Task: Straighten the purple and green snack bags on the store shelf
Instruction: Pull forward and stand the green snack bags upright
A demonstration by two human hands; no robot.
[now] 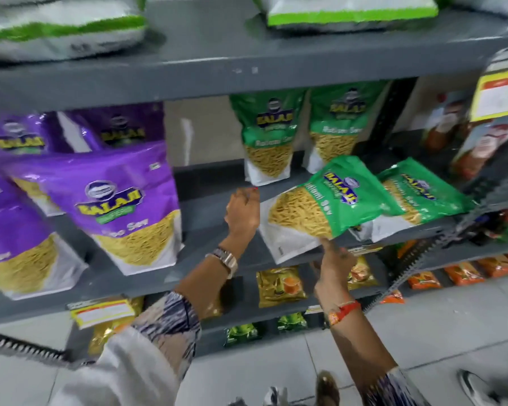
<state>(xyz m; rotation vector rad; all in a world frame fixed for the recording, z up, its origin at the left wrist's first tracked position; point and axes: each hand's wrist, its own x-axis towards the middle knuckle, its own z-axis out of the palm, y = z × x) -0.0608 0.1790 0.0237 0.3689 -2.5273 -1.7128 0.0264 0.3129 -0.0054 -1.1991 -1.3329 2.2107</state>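
Item: toppled green foil snack pouch (329, 203), lying askew on the grey metal shelf (211, 221). Light, crinkly, slippery; contents brittle. My right hand (333, 259) pinches its lower edge; my left hand (243, 210) loosely curled beside it, empty. Best held by both side seams.

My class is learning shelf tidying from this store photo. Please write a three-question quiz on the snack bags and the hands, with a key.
1. True or false: both green bags at the front of the shelf stand upright.
2. Which hand touches the toppled green bag? A) left hand B) right hand C) neither
3. Fill in: the big bags left of the gap are coloured ____.

Key
1. False. The two front green bags lie tipped over; the two upright green bags stand behind them.
2. B. The right hand holds its lower edge; the left hand is raised over the bare shelf, holding nothing.
3. Purple, as on the front purple bag.
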